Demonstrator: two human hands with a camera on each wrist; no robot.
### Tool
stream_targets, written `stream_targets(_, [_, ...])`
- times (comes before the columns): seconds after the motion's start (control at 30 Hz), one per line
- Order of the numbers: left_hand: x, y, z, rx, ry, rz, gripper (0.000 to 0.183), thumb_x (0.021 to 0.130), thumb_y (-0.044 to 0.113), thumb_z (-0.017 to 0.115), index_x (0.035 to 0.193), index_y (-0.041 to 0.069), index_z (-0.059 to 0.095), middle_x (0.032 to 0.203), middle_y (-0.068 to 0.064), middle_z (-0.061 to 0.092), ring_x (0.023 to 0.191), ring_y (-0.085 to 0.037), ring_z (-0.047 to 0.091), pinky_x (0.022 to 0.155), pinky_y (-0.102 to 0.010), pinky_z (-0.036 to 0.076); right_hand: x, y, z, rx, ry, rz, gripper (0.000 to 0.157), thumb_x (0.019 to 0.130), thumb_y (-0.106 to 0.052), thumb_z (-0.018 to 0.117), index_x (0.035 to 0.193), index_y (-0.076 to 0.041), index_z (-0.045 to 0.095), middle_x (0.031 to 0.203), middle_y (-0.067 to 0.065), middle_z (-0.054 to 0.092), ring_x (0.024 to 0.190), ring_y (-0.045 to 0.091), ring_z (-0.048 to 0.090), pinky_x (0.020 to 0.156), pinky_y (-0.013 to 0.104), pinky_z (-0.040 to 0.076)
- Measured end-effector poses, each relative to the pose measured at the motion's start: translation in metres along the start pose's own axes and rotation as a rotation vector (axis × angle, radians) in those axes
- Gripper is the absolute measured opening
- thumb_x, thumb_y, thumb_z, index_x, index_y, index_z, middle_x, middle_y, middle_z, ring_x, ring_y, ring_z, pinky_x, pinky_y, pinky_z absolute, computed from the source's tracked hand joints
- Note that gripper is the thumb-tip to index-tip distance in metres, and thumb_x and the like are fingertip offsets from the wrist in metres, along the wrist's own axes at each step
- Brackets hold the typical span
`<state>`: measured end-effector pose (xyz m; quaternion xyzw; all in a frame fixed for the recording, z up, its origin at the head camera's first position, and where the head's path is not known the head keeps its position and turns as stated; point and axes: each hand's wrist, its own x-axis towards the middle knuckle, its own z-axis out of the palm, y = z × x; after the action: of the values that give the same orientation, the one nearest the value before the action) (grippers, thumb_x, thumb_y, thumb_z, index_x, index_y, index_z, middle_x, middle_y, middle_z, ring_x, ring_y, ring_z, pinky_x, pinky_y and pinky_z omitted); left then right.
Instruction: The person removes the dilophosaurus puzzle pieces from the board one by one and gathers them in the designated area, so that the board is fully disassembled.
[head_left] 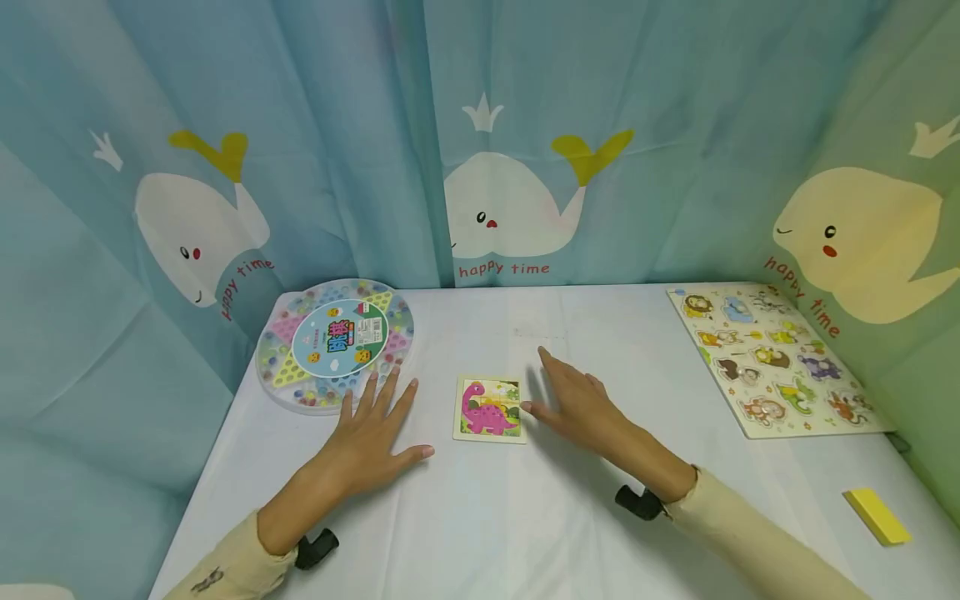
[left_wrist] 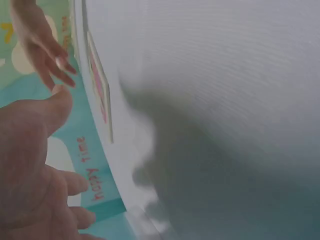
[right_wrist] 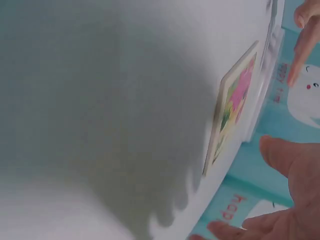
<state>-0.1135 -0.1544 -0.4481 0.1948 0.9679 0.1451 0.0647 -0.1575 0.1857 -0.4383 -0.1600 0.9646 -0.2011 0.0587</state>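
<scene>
A small square dinosaur puzzle [head_left: 489, 409] with a pale frame lies flat at the middle of the white table. My left hand [head_left: 367, 446] hovers to its left, fingers spread, its fingertips near the edge of the round board game. Right of the puzzle, my right hand [head_left: 577, 400] is held above the table, its thumb tip close to the frame's right edge; whether it touches I cannot tell. Both wrist views show the puzzle [left_wrist: 100, 87] [right_wrist: 235, 102] lying apart from the nearer hand, with that hand's shadow on the tabletop. Neither hand holds anything.
A round Chinese checkers set [head_left: 274, 354] with coloured marbles sits at the back left. Toward the back right lies an animal peg puzzle board [head_left: 738, 408]. A yellow block [head_left: 876, 517] is near the right edge. A whale-print curtain [head_left: 360, 167] hangs behind the table.
</scene>
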Motion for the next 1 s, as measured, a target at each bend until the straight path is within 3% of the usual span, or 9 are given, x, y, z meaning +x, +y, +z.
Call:
stream_targets(0.13, [0.005, 0.006, -0.001, -0.032, -0.029, 0.042, 0.09, 0.101, 0.06, 0.061, 0.169, 0.013, 0.024, 0.177, -0.02, 0.01, 0.161, -0.049, 0.009, 0.124, -0.074, 0.012, 0.015, -0.013, 0.009, 0.031, -0.008, -0.032, 0.092, 0.097, -0.034, 0.078, 0.167, -0.004, 0.025, 0.157, 0.025, 0.05, 0.143, 0.047, 0.048, 0.112, 0.07, 0.037])
stream_targets(0.5, [0.018, 0.034, 0.007, -0.01, -0.133, 0.11, 0.081, 0.103, 0.054, 0.062, 0.166, 0.011, 0.034, 0.175, -0.018, 0.021, 0.16, -0.045, 0.022, 0.126, -0.063, 0.023, 0.044, -0.05, 0.034, 0.05, -0.065, -0.117, 0.08, 0.095, -0.022, 0.081, 0.162, -0.007, 0.04, 0.148, 0.016, 0.061, 0.134, 0.04, 0.057, 0.105, 0.062, 0.044])
stream_targets(0.67, [0.021, 0.045, 0.011, -0.009, -0.177, 0.136, 0.074, 0.105, 0.051, 0.06, 0.163, 0.009, 0.041, 0.174, -0.018, 0.024, 0.159, -0.045, 0.024, 0.126, -0.062, 0.025, 0.047, -0.055, 0.039, 0.041, -0.076, -0.137, 0.076, 0.097, -0.016, 0.079, 0.162, -0.009, 0.04, 0.146, 0.011, 0.064, 0.134, 0.037, 0.056, 0.107, 0.06, 0.041])
stream_targets(1.0, [0.025, 0.051, 0.015, 0.035, -0.182, 0.148, 0.07, 0.107, 0.051, 0.057, 0.16, 0.007, 0.045, 0.171, -0.018, 0.032, 0.155, -0.043, 0.035, 0.124, -0.058, 0.032, 0.044, -0.063, 0.039, -0.065, -0.052, -0.16, 0.074, 0.096, -0.013, 0.079, 0.161, -0.011, 0.043, 0.145, 0.013, 0.065, 0.134, 0.035, 0.059, 0.109, 0.06, 0.04])
